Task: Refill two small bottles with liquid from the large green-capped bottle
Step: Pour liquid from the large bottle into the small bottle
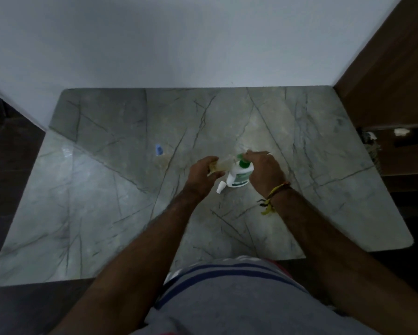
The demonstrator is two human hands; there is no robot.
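Note:
The large white bottle with a green pump cap stands on the marble table. My right hand rests over the green pump, its fingers on the cap. My left hand grips a small clear bottle with yellowish liquid, tilted with its mouth close to the pump's nozzle. A small white cap lies on the table just in front of the large bottle. A second small bottle with a blue cap stands apart to the left.
A white wall runs along the table's far edge. A brown wooden panel and a dark shelf stand to the right. Dark floor surrounds the table on the left and near side.

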